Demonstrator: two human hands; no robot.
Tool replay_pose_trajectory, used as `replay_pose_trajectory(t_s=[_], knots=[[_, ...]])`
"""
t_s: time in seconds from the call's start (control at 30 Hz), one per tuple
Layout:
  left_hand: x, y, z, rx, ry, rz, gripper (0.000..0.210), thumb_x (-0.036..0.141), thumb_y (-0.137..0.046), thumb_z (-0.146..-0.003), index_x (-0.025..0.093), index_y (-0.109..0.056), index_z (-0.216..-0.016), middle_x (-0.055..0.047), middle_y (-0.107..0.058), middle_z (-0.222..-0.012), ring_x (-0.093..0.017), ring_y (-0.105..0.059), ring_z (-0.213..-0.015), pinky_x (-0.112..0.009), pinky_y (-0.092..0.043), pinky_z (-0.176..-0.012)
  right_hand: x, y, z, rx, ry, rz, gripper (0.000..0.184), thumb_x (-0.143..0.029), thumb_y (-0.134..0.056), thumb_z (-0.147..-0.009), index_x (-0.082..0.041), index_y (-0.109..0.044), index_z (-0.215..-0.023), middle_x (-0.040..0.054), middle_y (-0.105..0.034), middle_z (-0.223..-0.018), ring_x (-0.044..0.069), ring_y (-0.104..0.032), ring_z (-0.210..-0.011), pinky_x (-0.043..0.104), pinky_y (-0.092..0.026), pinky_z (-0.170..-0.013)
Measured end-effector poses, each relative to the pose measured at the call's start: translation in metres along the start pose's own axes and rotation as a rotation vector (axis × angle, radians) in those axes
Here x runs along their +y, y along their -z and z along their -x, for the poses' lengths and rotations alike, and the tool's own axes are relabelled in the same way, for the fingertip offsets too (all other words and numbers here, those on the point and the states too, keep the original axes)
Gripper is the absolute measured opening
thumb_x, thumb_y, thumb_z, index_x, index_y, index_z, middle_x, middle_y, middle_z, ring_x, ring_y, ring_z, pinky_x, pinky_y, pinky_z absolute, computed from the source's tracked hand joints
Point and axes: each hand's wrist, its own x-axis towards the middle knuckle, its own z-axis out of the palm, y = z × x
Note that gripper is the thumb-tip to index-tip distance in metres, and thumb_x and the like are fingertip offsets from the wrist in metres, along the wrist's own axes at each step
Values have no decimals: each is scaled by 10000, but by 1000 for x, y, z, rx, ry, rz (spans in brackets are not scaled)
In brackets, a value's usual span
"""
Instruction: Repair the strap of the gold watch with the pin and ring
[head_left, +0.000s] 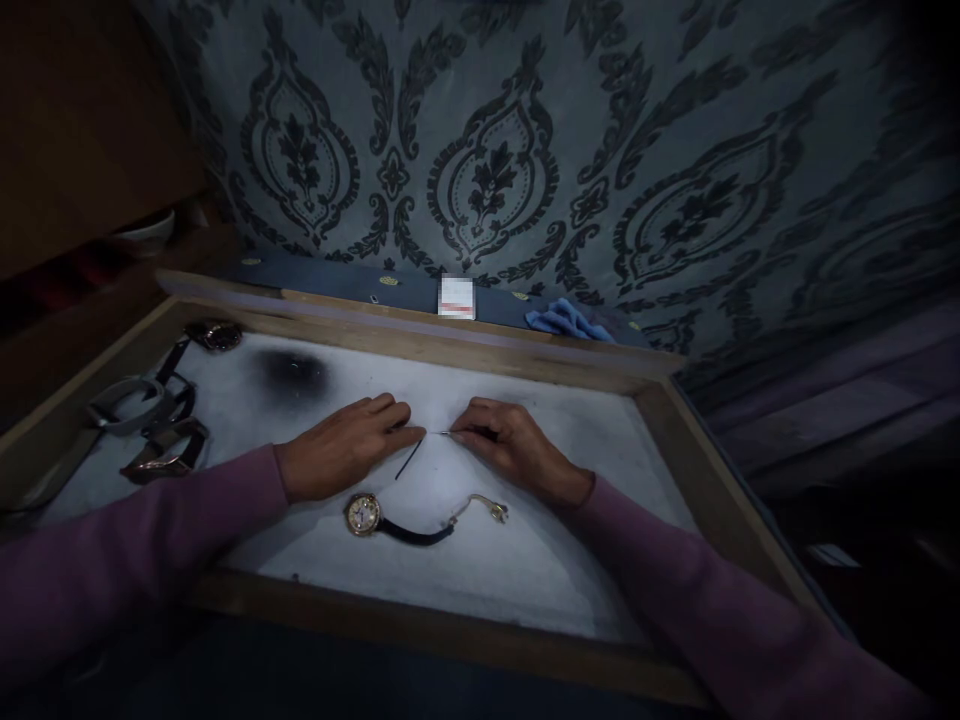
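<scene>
My left hand (pixel 349 445) is closed over the white-bottomed wooden tray, fingertips pressed together; whatever they grip is too small to make out. Opposite it, my right hand (pixel 517 445) pinches a thin metal tool (pixel 444 432) whose tip points at the left fingertips. A slim dark strip (pixel 409 460) lies slanting just beneath the left fingertips. Nearer to me rests a gold-rimmed wristwatch (pixel 364 514) with a pale dial. From it a dark strap (pixel 416 537) runs right, ending at a gold-coloured folding clasp (pixel 489 507).
Several other watches, among them a dark one (pixel 213 334) and a strapped one (pixel 166 450), lie at the tray's left. The wooden tray rim (pixel 465 610) surrounds the work surface. Behind it are a blue cloth (pixel 568 319) and a small white box (pixel 457 297).
</scene>
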Motion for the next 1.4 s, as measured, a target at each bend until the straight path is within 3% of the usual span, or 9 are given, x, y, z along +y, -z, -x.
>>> replay_pose_trajectory(t_s=[0.2,0.73,1.0,1.2,1.4], knots=[[-2,2,0,-26,-5,-108,382,34,-385,-932,176,-544,-1249,-81,-540,-982,-215,-474,-871,-330,-424,-795,2,-1,0,7,13,-9,164,-201,-568,-914,-174,-699,-818,39,-661,-776,145,-614,-690,252,-463,-619],[-2,5,0,-66,33,-125,504,1,-408,-899,216,-499,-1346,-79,-542,-1016,-220,-482,-901,-314,-433,-761,1,-7,2,33,36,-19,168,-152,-557,-913,-159,-683,-801,42,-638,-769,152,-607,-707,255,-459,-629],[-6,-4,2,24,49,-78,454,13,-418,-915,227,-545,-1294,-79,-556,-1013,-218,-493,-924,-307,-440,-759,1,-9,3,56,30,-20,167,-162,-549,-917,-158,-681,-814,46,-637,-771,157,-609,-718,258,-460,-626],[-9,-14,-2,194,170,207,242,180,-430,-981,166,-594,-1159,-68,-584,-965,-199,-526,-909,-305,-455,-776,2,-9,1,51,-4,-79,159,-172,-553,-907,-164,-686,-820,46,-647,-783,157,-611,-721,263,-466,-632],[-4,-17,-7,213,205,327,152,199,-485,-959,181,-613,-1041,-50,-606,-962,-195,-554,-915,-314,-449,-807,-1,-11,-1,36,-3,-124,156,-188,-557,-906,-160,-685,-821,46,-645,-780,157,-608,-717,268,-463,-633]])
